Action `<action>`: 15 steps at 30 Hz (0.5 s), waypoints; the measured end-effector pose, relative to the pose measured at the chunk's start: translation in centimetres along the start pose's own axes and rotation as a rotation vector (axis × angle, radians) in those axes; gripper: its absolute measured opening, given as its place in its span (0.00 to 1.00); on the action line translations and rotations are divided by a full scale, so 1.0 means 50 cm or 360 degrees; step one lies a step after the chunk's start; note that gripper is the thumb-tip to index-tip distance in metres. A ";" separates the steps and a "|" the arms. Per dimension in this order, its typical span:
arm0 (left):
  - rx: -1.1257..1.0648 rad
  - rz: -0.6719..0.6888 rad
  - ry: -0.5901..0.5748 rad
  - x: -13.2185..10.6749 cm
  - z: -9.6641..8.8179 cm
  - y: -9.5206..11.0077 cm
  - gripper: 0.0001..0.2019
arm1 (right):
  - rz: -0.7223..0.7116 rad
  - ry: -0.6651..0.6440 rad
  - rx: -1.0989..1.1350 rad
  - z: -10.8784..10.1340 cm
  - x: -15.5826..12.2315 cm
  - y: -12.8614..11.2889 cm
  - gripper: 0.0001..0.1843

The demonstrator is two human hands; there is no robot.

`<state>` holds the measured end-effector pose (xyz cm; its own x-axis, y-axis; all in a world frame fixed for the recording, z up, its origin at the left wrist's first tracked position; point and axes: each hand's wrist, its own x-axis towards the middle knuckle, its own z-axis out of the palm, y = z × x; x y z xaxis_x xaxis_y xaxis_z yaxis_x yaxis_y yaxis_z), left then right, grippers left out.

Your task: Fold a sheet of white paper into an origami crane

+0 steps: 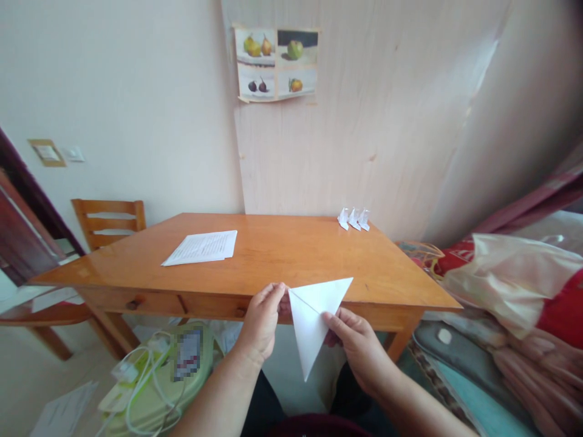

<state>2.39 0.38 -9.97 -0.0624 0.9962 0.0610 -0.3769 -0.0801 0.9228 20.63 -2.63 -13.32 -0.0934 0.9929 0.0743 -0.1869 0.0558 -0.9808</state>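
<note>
A white sheet of paper, folded into a triangle with a crease running across its middle, is held in the air in front of the table's near edge. My left hand pinches its upper left corner between thumb and fingers. On the right side, my right hand grips the edge, thumb on the front face and fingers behind. One point of the triangle hangs downward over my lap, another points up and right. Parts of the fingers are hidden behind the paper.
The wooden table bears a stack of printed paper on the left and three small folded paper figures at the back right. Below left, a green stool carries white cables. A wooden chair stands beyond; bags lie right.
</note>
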 end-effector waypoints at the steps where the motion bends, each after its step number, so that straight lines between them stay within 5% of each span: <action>1: -0.0009 0.0013 -0.0002 -0.001 0.000 0.000 0.15 | 0.0001 0.0002 0.0007 0.000 -0.001 -0.001 0.23; 15: 0.0262 0.0141 -0.0076 -0.033 0.008 0.018 0.13 | -0.0031 -0.0053 -0.0016 0.004 -0.015 -0.009 0.22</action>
<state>2.51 -1.34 -9.10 -0.0433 0.9863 0.1592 -0.2153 -0.1648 0.9626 20.59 -3.40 -12.90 -0.1221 0.9875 0.0995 -0.1793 0.0766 -0.9808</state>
